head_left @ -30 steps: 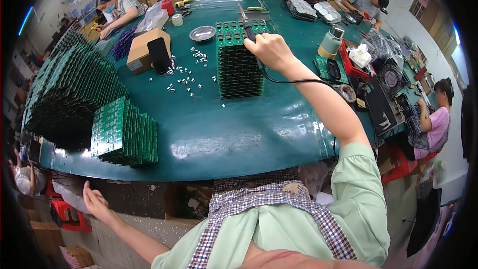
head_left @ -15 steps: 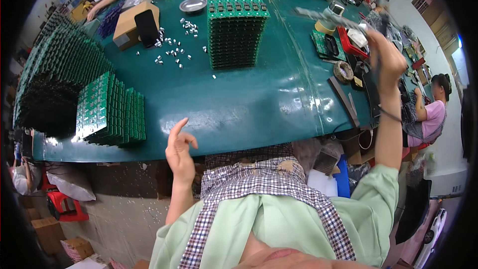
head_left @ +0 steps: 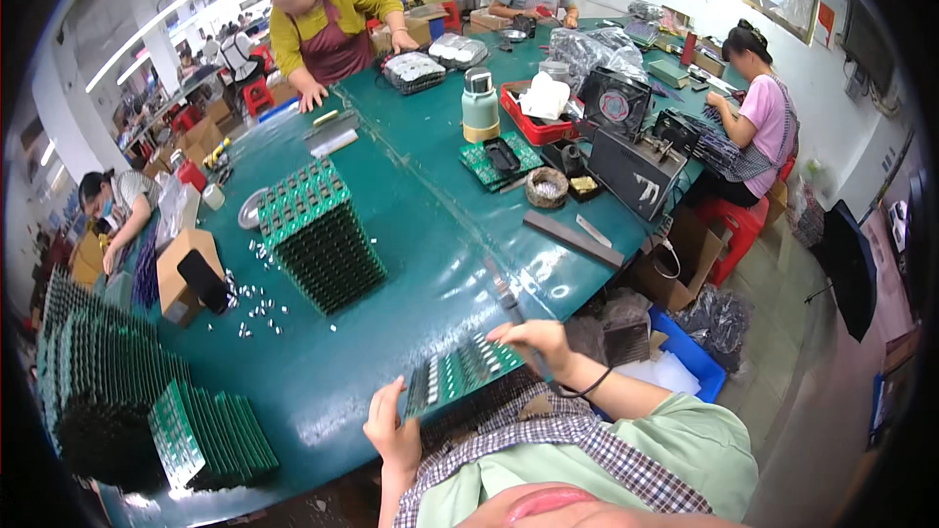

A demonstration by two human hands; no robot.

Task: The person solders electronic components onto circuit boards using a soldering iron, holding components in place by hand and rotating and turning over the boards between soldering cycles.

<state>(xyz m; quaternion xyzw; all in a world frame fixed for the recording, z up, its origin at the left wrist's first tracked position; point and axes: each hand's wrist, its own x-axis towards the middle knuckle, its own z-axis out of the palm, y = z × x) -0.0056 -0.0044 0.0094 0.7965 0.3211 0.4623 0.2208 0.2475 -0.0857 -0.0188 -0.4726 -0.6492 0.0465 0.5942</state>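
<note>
Head view: your left hand [head_left: 393, 432] grasps the left end of a green circuit board [head_left: 458, 372], held nearer you than the middle stack [head_left: 331, 252] and to its right; your right hand [head_left: 540, 344] grips a soldering iron [head_left: 512, 305], tip pointing away from you. Progress, judged: this board is mid-handling, not set down; joints too small to check. More boards stand in the middle stack and, left of it, in a big pile [head_left: 112, 376] and a small pile [head_left: 210, 438]; finished or not, cannot tell. Surface: shiny green table [head_left: 430, 235]; loose metal bits [head_left: 262, 310] and dish [head_left: 251, 209] left of the middle stack, flask [head_left: 479, 103] right. Room: a co-worker [head_left: 337, 24] stands beyond the middle stack.
</note>
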